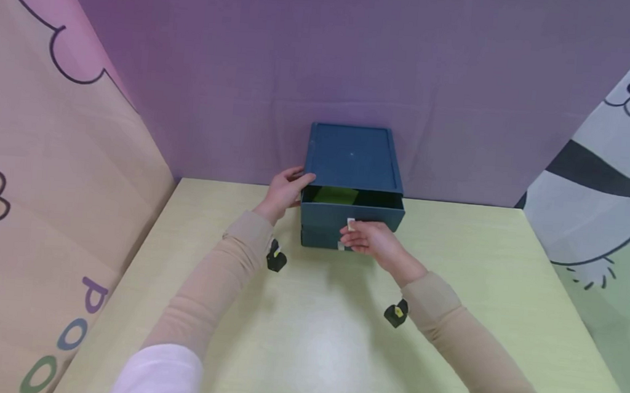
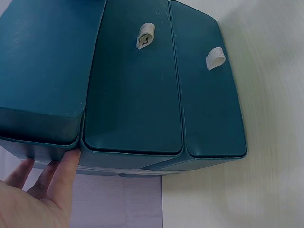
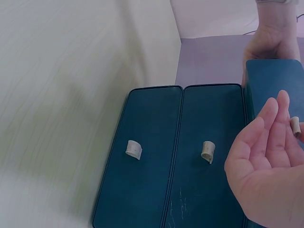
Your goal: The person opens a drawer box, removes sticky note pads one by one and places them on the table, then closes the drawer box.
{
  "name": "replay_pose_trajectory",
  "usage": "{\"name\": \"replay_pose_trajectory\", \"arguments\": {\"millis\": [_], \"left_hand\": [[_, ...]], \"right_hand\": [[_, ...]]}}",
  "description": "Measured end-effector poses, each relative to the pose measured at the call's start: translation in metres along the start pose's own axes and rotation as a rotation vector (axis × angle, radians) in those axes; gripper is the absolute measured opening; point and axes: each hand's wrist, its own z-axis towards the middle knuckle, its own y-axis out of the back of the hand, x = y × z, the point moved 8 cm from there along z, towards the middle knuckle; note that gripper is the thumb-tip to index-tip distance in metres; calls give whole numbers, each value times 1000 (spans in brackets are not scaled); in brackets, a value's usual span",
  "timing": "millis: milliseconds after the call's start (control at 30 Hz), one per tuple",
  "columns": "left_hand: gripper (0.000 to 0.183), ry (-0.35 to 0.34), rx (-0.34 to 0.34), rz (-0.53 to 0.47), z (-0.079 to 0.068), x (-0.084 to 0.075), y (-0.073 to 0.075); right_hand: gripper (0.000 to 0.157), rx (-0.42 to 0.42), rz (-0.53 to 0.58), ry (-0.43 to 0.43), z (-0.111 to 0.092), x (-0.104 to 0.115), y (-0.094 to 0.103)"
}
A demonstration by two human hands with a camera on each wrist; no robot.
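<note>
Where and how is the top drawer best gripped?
Likely by the pale tab on the top drawer, pinched from the front: this small piece juts out, while the face around it looks smooth and flat. The right hand pinches it there.

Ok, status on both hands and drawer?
Right hand pinches top white tab. Left hand on left side of box. Top drawer partly open, something green inside. Nothing visibly blocking it.

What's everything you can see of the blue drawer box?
The dark blue drawer box, apparently plastic or leatherette, stands upright at the back of the table. The top drawer is partly out, something yellow-green inside; the lower two drawers are shut. Each bears a pale loop. The left hand touches the left side; the right hand pinches the top loop.
</note>
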Motion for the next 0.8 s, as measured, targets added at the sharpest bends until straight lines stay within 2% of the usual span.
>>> {"name": "replay_pose_trajectory", "arguments": {"millis": [800], "left_hand": [[58, -3, -12, -1, 0, 1, 1]], "right_hand": [[44, -2, -62, 14, -7, 3, 0]]}}
